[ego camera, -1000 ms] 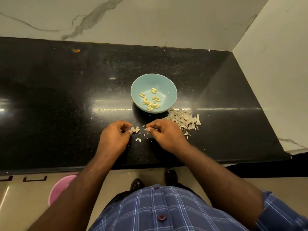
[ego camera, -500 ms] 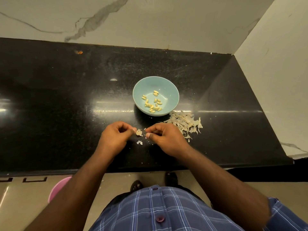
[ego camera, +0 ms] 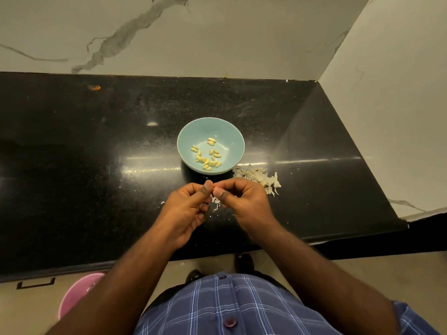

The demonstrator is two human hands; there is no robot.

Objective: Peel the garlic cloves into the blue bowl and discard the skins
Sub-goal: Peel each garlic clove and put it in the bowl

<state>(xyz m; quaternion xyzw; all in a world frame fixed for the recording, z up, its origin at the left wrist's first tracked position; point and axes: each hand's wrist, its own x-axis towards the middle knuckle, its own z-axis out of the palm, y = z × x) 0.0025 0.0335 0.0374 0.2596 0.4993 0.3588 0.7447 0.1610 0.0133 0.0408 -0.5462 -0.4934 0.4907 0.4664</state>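
Pinching a garlic clove (ego camera: 214, 189) together, the left hand (ego camera: 187, 209) and right hand (ego camera: 244, 203) meet above the tabletop (ego camera: 72, 165). Each grip is closed on it. Peeled cloves (ego camera: 208, 154) lie in the blue bowl (ego camera: 232, 139), skins (ego camera: 260, 177) just beside.

One blue bowl (ego camera: 227, 131) stands on the tabletop (ego camera: 72, 165). About sixteen peeled garlic cloves (ego camera: 208, 155) lie in it; where they touch, the exact number is hard to tell. One heap of skins (ego camera: 260, 176) lies just beside the bowl. A few loose skin scraps (ego camera: 216, 204) show between the two hands. One pink bucket (ego camera: 77, 291) sits on the floor.
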